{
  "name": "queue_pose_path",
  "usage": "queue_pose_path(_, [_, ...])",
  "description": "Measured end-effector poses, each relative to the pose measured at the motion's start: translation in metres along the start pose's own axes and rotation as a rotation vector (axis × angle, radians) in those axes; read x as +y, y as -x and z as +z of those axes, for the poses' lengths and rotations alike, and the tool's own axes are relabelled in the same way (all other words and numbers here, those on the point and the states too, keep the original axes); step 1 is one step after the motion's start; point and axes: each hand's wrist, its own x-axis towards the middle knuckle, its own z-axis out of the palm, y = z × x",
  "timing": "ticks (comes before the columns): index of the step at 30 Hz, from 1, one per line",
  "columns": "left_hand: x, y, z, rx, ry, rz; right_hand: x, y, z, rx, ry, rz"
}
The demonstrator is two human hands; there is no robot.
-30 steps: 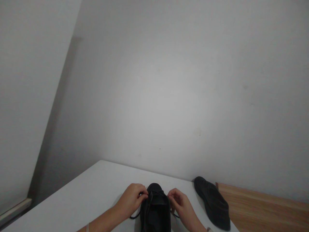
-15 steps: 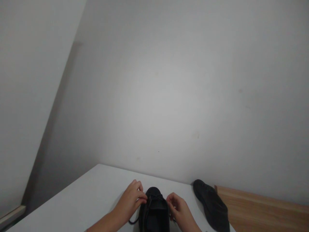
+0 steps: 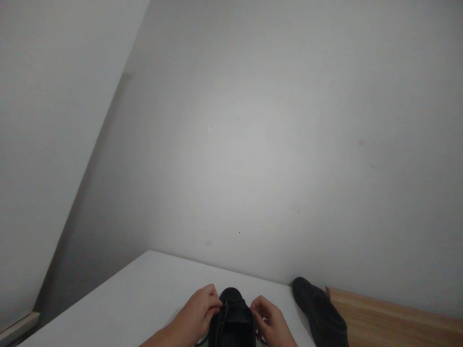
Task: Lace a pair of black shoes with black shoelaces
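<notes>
A black lace-up shoe [image 3: 237,315] stands on the white table at the bottom middle, its toe toward the wall and its rear cut off by the picture edge. My left hand [image 3: 204,308] is at the left side of the lacing, thumb and fingers pinched together at the shoe's edge. On the other side my right hand [image 3: 268,318] has its fingers curled and pinched against the shoe's right edge. Dark lace ends show below both hands. What exactly lies between the fingertips is too small and dark to make out.
Another black shoe [image 3: 320,311] lies at the table's right edge, beside a wood-grain board [image 3: 390,318]. The white table [image 3: 141,294] meets a pale wall [image 3: 253,144] at the back. A light ledge [image 3: 20,327] shows at the lower left.
The view has tilted slightly, so everything sits a little lower. My left hand's fingers have drawn closer together at the shoe's edge. My right hand stays at the right side.
</notes>
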Motion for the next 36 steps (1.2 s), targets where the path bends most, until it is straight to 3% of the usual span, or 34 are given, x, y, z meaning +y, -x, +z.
queue_pose_path(10, [-0.016,-0.005,0.013,0.057,0.016,-0.102,-0.008,0.004,-0.004,-0.042,0.088,0.034])
queue_pose_path(23, [-0.015,-0.002,0.013,0.064,0.048,-0.063,-0.02,0.009,-0.008,-0.094,0.063,0.036])
queue_pose_path(28, [-0.011,-0.001,0.01,0.063,0.037,-0.068,-0.028,0.011,-0.007,-0.058,0.135,0.021])
queue_pose_path(36, [-0.011,-0.003,0.008,0.035,0.046,-0.107,-0.019,0.006,-0.004,-0.069,0.087,0.058])
